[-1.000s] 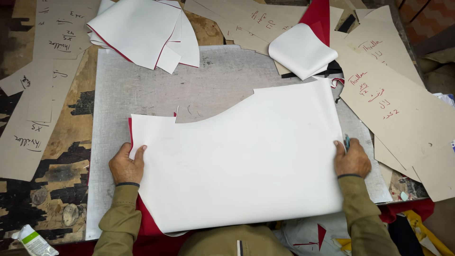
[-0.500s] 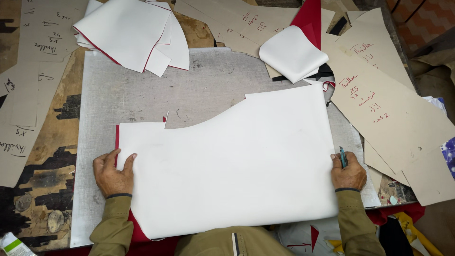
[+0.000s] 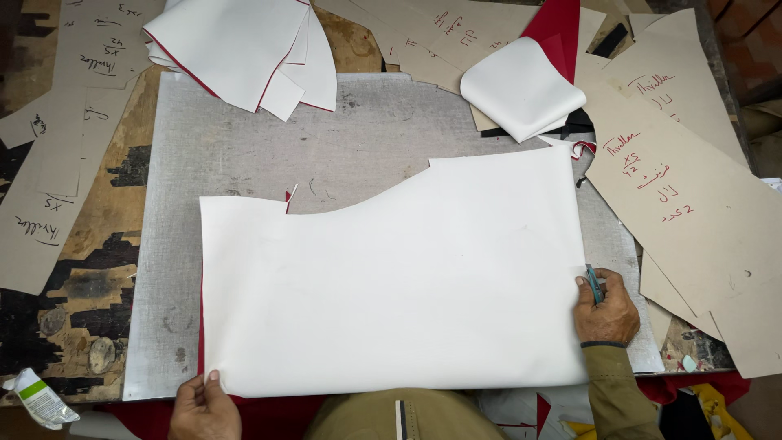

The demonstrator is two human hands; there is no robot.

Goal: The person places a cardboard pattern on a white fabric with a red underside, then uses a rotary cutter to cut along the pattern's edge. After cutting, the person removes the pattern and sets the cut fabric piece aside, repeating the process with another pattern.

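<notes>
A large white sheet (image 3: 391, 285) with a curved, stepped top edge lies flat on the grey cutting board (image 3: 244, 155), covering most of its near half and reaching its near edge. A red layer (image 3: 200, 342) shows as a thin strip along the sheet's left side and near its near-left corner.

The left hand (image 3: 204, 407) sits at the board's near edge, at the sheet's near-left corner, thumb tip pressing on the white surface; the other fingers are curled under or out of view, so whether they grip the edge I cannot tell. The right hand (image 3: 604, 308) rests at the sheet's right edge, near the board's near-right corner. Its fingers are closed around a slim teal tool (image 3: 593, 283) (a pen or small knife, too small to tell which), and its fingertips touch the sheet's right edge.

At the board's far-left corner lies a stack of white cut pieces (image 3: 244, 49) with red undersides. At the far-right corner a folded white piece (image 3: 521, 85) sits on red material (image 3: 562, 24). Beige card patterns (image 3: 676, 179) with red handwriting overlap the board's right side, and more beige patterns (image 3: 57, 147) with dark handwriting lie on the worn wooden table to its left. A small white and green tube (image 3: 37, 398) lies off the board's near-left corner
</notes>
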